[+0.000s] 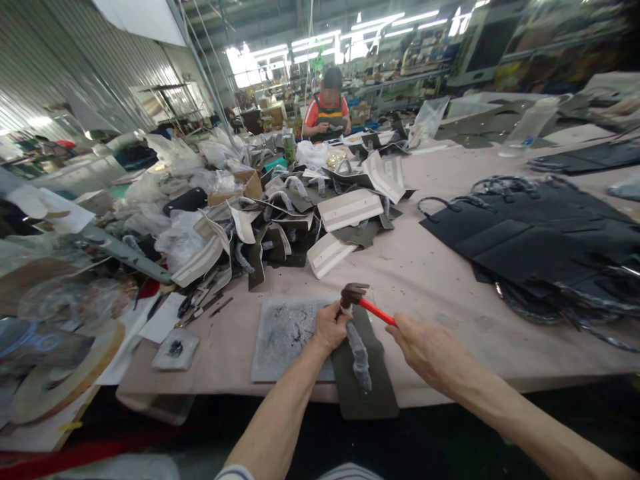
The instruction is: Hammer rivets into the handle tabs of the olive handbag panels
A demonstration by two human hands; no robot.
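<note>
My right hand (413,343) is closed round the red handle of a claw hammer (377,311). The hammer's dark head is just over my left hand (330,327), whose fingers pinch a short pale upright piece (346,309); its kind is hard to make out. Beneath lies a dark olive bag panel (367,393) with its lower end past the table's front edge. Attached to that panel is a carry handle (358,357) wrapped in clear plastic. A grey slab (285,333) with a worn, marked top lies flat under my left hand and partly under the panel.
A heap of panels with wrapped handles (350,210) covers the table's middle back. Black bags (530,247) are piled at right. Small tools (200,300), a pale block (176,349) and a tape roll (70,373) are at left. A person (327,110) sits across the table.
</note>
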